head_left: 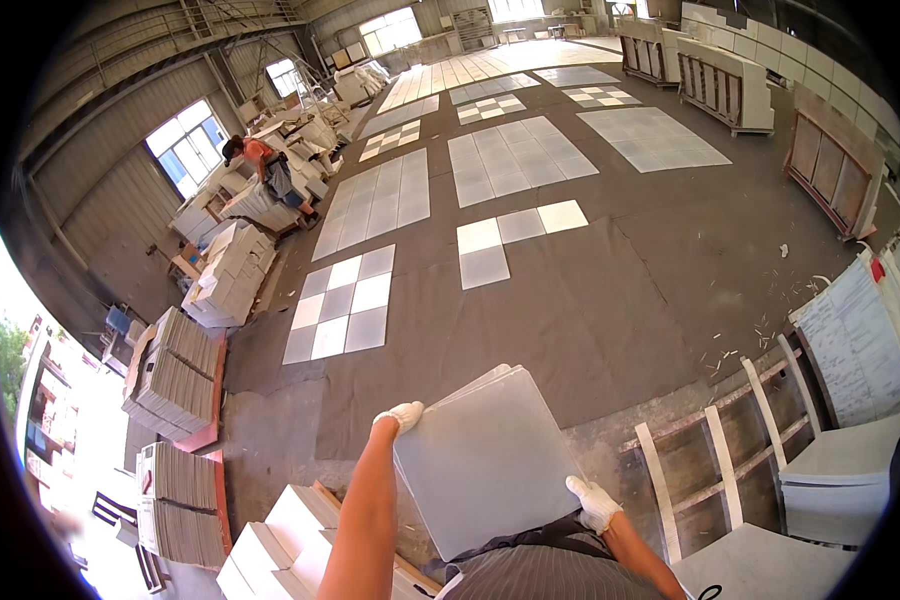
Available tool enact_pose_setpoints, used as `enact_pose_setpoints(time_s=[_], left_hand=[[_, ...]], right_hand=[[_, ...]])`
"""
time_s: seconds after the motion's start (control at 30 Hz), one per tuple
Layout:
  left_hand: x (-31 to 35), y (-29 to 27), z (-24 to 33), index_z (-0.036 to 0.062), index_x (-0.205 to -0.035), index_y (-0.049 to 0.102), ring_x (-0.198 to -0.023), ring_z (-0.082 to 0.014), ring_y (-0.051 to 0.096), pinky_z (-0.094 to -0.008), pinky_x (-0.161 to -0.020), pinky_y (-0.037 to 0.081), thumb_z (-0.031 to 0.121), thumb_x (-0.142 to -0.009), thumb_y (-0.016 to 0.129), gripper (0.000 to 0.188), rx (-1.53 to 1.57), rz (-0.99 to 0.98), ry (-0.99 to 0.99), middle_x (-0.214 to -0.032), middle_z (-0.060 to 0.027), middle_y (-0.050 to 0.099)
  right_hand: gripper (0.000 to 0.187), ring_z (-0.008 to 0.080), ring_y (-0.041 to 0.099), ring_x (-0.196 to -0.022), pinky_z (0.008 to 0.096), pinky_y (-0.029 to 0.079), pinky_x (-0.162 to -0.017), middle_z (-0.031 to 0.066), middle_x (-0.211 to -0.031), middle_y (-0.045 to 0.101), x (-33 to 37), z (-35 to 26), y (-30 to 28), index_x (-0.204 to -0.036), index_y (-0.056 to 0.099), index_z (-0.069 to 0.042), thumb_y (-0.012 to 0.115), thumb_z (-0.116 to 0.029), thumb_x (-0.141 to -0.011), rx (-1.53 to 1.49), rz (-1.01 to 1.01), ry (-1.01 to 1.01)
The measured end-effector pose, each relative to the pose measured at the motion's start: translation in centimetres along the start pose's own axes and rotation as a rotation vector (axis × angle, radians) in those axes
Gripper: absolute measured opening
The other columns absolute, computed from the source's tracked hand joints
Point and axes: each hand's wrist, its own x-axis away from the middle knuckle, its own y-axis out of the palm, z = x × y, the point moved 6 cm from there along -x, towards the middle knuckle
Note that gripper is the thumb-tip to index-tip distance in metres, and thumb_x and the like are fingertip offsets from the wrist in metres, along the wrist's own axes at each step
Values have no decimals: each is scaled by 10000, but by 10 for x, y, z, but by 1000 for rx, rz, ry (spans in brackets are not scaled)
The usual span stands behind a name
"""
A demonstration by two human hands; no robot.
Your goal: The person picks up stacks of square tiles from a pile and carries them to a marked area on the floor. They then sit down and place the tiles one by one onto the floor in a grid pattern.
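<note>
Against my body I carry a small stack of square grey tiles (485, 455), slightly fanned at its far left corner. My left hand (400, 416), in a white work glove, grips the stack's left edge. On its right edge near the lower corner is my right hand (594, 503), also gloved and closed on the tiles. Their undersides and some fingers are hidden. Ahead on dark floor cloth (570, 330) lies a partly laid grey-and-white checkered panel (515, 235). Left of it is a fuller checkered panel (340, 305).
Plain grey tile panels (520, 160) lie farther off. Stacked tiles (175, 375) line the left side, where a person (265, 165) bends over. At my right stand a wooden rack (720, 460) and pale slabs (835, 475). White boxes (280, 540) sit near my left arm.
</note>
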Motion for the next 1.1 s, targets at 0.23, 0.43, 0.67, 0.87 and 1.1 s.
enact_pose_setpoints(time_s=[0.23,0.43,0.67,0.87,1.1], left_hand=[[-99,-44,83,-16,-1311,505,-1352,-346,385,-414,-1098,276,365,-893,285,607,-107,-3,27,-1434,-190,442],[-153,-82,171,2,-1323,500,-1364,-347,370,-422,-1110,265,357,-888,286,601,-84,-5,21,-1450,-187,423],[-210,-116,283,-11,-1353,465,-1384,-341,340,-438,-1119,241,391,-903,276,633,-151,78,30,-1467,-193,399],[-219,-154,405,-18,-1351,466,-1376,-347,352,-444,-1103,258,398,-899,280,642,-101,43,-14,-1453,-197,418],[-295,-180,520,-35,-1329,485,-1352,-346,390,-429,-1086,288,387,-883,299,642,-149,57,39,-1432,-204,444]], right_hand=[[533,257,590,-1020,396,483,-884,149,-1172,602,-71,-79,5,-1254,508,113,627,-278,-913,-69,52,-71],[515,239,565,-1049,384,477,-903,146,-1179,584,-154,-168,-18,-1283,490,85,609,-256,-915,77,88,-132],[530,271,541,-1058,425,484,-916,180,-1222,532,-229,-304,-53,-1349,421,19,614,-204,-909,17,-16,-145],[561,356,530,-1158,506,476,-951,228,-1322,493,-240,-411,-56,-1354,372,106,585,-200,-935,-113,-62,32],[522,372,541,-1145,569,472,-947,233,-1312,500,-271,-501,-69,-1344,383,108,552,-189,-950,-237,-51,-13]])
